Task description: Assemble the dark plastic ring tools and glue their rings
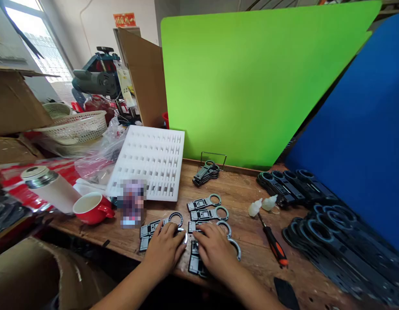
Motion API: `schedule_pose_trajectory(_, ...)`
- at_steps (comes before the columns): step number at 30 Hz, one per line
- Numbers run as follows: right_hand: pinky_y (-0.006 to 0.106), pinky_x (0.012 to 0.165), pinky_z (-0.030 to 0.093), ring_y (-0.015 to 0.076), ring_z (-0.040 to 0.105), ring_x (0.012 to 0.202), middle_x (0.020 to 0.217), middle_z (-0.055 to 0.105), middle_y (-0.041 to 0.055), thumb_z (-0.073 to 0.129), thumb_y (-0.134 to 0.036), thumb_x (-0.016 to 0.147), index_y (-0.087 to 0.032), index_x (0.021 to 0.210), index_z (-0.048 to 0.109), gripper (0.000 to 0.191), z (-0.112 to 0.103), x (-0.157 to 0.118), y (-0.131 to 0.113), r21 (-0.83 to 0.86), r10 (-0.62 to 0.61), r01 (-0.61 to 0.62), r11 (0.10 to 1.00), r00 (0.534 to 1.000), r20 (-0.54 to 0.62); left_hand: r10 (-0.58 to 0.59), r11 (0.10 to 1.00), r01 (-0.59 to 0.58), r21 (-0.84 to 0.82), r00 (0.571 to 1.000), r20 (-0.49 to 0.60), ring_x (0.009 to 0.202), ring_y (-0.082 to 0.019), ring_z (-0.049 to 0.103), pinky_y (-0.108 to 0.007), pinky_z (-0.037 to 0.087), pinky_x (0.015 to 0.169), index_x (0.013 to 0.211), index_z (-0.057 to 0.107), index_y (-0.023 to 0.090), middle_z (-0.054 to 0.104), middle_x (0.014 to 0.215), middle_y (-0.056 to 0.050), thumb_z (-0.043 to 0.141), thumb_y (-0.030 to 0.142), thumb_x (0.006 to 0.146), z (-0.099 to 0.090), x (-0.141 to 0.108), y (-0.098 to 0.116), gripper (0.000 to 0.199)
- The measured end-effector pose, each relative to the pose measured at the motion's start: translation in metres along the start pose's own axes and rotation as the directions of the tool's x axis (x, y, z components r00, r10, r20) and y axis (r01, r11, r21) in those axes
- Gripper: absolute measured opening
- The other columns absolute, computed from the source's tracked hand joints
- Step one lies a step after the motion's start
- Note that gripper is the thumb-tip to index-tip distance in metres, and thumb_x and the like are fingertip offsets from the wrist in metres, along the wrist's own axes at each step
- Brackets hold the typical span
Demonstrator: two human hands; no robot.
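My left hand [165, 245] lies palm down over flat grey-and-black ring-ended parts [176, 218] near the table's front edge. Its fingers are spread, touching the lower part of that group. To its right, my right hand [216, 246] rests, fingers extended, on a column of the same kind of part [201, 214]. Rings of the covered pieces [235, 249] stick out past this hand. Both palms hide much of the pieces beneath them, and neither hand visibly lifts anything. A small stack of such parts [206, 172] sits farther back by a wire stand [225, 160].
A white slotted foam tray [148, 155], red mug [92, 208] and flask [51, 187] are at left. At right lie a screwdriver [274, 245], whitish lumps [255, 208], dark ring-ended pieces [328, 228] and a black object [286, 292]. A green board [251, 82] stands behind.
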State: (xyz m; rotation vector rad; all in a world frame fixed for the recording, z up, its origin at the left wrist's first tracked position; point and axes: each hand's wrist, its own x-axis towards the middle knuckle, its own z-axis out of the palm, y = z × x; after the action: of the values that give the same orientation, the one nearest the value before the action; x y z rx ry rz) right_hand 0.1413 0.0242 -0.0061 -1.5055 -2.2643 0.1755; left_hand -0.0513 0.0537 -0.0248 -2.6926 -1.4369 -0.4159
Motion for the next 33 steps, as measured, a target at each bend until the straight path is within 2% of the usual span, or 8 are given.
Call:
schedule_pose_trajectory(3, 0.043, 0.09, 0.047, 0.0231, 0.057, 0.103, 0.111, 0.063, 0.0106, 0.044, -0.016, 0.085, -0.02, 0.11, 0.063, 0.031, -0.008, -0.025, 0.026, 0.06, 0.062, -0.051, 0.997, 0.977, -0.204, -0.169, 0.983, 0.167, -0.081, 0.986, -0.012, 0.111, -0.022, 0.053, -0.038, 0.038, 0.098, 0.117, 0.058, 0.029, 0.06, 0.121, -0.005, 0.044, 0.037, 0.088, -0.013, 0.021, -0.019, 0.034)
schedule_pose_trajectory(5, 0.041, 0.084, 0.051, 0.0226, 0.059, 0.098, 0.105, 0.065, 0.011, 0.043, -0.02, 0.088, -0.019, 0.108, 0.063, 0.029, -0.01, -0.041, 0.042, 0.086, 0.105, -0.084, 0.993, 0.952, -0.288, -0.328, 0.941, 0.328, -0.089, 0.944, 0.005, 0.107, -0.021, 0.056, -0.034, 0.042, 0.093, 0.118, 0.058, 0.024, 0.063, 0.118, -0.007, 0.036, 0.035, 0.09, -0.023, 0.042, -0.037, 0.036)
schedule_pose_trajectory(10, 0.037, 0.079, 0.054, 0.0215, 0.063, 0.093, 0.099, 0.067, 0.0083, 0.044, -0.028, 0.088, -0.023, 0.099, 0.066, 0.025, -0.01, -0.069, 0.058, 0.149, 0.24, -0.2, 0.968, 0.909, -0.341, -0.489, 0.869, 0.491, -0.058, 0.871, 0.05, 0.098, -0.027, 0.064, -0.038, 0.047, 0.08, 0.116, 0.059, 0.018, 0.069, 0.109, -0.013, 0.031, 0.036, 0.09, -0.032, 0.085, -0.067, 0.042)
schedule_pose_trajectory(15, 0.034, 0.082, 0.054, 0.0202, 0.063, 0.095, 0.1, 0.067, 0.0068, 0.044, -0.03, 0.088, -0.024, 0.098, 0.067, 0.025, -0.009, -0.074, 0.058, 0.224, 0.313, -0.252, 0.941, 0.899, -0.306, -0.541, 0.838, 0.545, -0.01, 0.834, 0.109, 0.091, -0.029, 0.066, -0.037, 0.048, 0.071, 0.111, 0.061, 0.022, 0.072, 0.099, -0.012, 0.031, 0.047, 0.088, -0.032, 0.099, -0.066, 0.046)
schedule_pose_trajectory(19, 0.034, 0.083, 0.054, 0.0197, 0.064, 0.095, 0.102, 0.067, 0.0064, 0.044, -0.031, 0.088, -0.025, 0.1, 0.067, 0.027, -0.009, -0.074, 0.057, 0.253, 0.337, -0.271, 0.929, 0.902, -0.271, -0.557, 0.828, 0.559, 0.033, 0.816, 0.153, 0.093, -0.028, 0.065, -0.037, 0.048, 0.074, 0.107, 0.063, 0.02, 0.071, 0.098, -0.013, 0.03, 0.047, 0.088, -0.035, 0.109, -0.067, 0.046)
schedule_pose_trajectory(23, 0.035, 0.082, 0.054, 0.02, 0.064, 0.095, 0.101, 0.068, 0.0067, 0.043, -0.034, 0.089, -0.024, 0.099, 0.067, 0.028, -0.009, -0.073, 0.055, 0.269, 0.335, -0.265, 0.926, 0.905, -0.262, -0.548, 0.833, 0.548, 0.082, 0.794, 0.262, 0.092, -0.023, 0.064, -0.04, 0.049, 0.079, 0.095, 0.064, 0.014, 0.069, 0.098, -0.012, 0.044, 0.045, 0.087, -0.036, 0.131, -0.071, 0.038)
schedule_pose_trajectory(27, 0.033, 0.081, 0.055, 0.0201, 0.065, 0.094, 0.1, 0.069, 0.0076, 0.043, -0.036, 0.088, -0.023, 0.098, 0.068, 0.029, -0.008, -0.072, 0.052, 0.284, 0.32, -0.24, 0.929, 0.903, -0.285, -0.543, 0.832, 0.547, 0.094, 0.765, 0.347, 0.094, -0.019, 0.061, -0.042, 0.049, 0.084, 0.099, 0.062, 0.014, 0.065, 0.104, -0.008, 0.054, 0.043, 0.084, -0.037, 0.149, -0.076, 0.034)
schedule_pose_trajectory(33, 0.032, 0.08, 0.055, 0.0205, 0.066, 0.093, 0.099, 0.07, 0.0082, 0.044, -0.038, 0.088, -0.023, 0.097, 0.069, 0.03, -0.01, -0.074, 0.048, 0.295, 0.324, -0.24, 0.925, 0.904, -0.278, -0.543, 0.827, 0.556, 0.079, 0.755, 0.368, 0.096, -0.02, 0.06, -0.042, 0.05, 0.084, 0.104, 0.06, 0.014, 0.063, 0.107, -0.008, 0.054, 0.039, 0.085, -0.035, 0.149, -0.083, 0.031)
